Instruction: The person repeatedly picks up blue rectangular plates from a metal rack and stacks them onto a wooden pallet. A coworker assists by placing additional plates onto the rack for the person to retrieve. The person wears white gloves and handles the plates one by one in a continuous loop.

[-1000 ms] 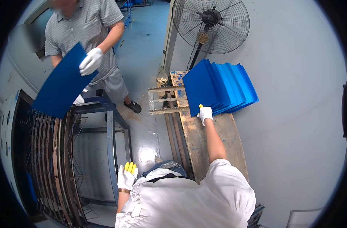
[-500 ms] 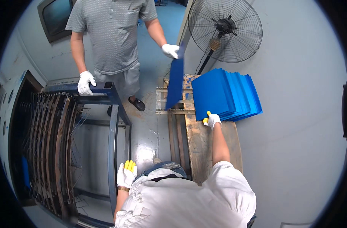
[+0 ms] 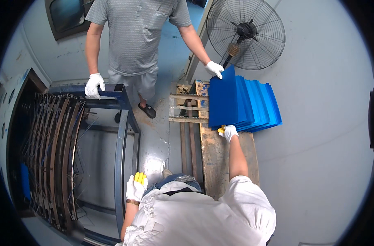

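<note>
My right hand (image 3: 229, 132), in a white glove with yellow fingertips, pinches at the near edge of a fanned stack of blue sheets (image 3: 256, 102) on a worn wooden bench. Its fingertips are partly hidden by the front sheet. A co-worker's gloved hand (image 3: 214, 69) holds the far corner of a darker blue sheet (image 3: 223, 96), which lies against the left side of that stack. My left hand (image 3: 136, 186), gloved alike, is open and holds nothing, palm up with fingers stretched out, beside the blue metal frame.
The co-worker's other hand (image 3: 95, 85) rests on the blue metal frame (image 3: 120, 139), beside a rack (image 3: 58, 160) of brown bars and wires. Metal rails (image 3: 189, 119) jut left from the wooden bench (image 3: 219, 164). A large fan (image 3: 245, 30) stands behind the stack.
The co-worker has swung the loose blue sheet rightward, from over the rails onto the left side of the stack. My right fingers have dropped lower at the stack's edge; my left hand has hardly moved.
</note>
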Motion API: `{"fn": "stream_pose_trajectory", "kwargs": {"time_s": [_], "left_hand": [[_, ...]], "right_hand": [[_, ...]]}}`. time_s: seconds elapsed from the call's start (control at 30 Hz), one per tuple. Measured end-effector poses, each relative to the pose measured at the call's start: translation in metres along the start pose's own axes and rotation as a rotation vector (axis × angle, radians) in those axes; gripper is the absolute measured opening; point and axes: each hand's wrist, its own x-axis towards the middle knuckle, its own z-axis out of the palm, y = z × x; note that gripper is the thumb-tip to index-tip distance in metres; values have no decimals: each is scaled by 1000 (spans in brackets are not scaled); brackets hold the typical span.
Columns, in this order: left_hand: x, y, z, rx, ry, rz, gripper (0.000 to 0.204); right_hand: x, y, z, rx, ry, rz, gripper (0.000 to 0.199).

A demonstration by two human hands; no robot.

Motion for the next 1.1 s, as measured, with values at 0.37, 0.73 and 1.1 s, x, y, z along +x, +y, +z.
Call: {"fn": "stream_pose_trajectory", "kwargs": {"time_s": [0.37,0.73,1.1], "left_hand": [[-4,6,-14,-77,69,-6,33],[-28,47,-62,-38,37,71,16],[-35,94,-198,-641,-70,315,21]], "right_hand": [[-37,78,44,-111,-359,233,15],[-173,137,265,-494,-1001,271,25],[-314,200,423,-1031,-1548,188,25]]}}
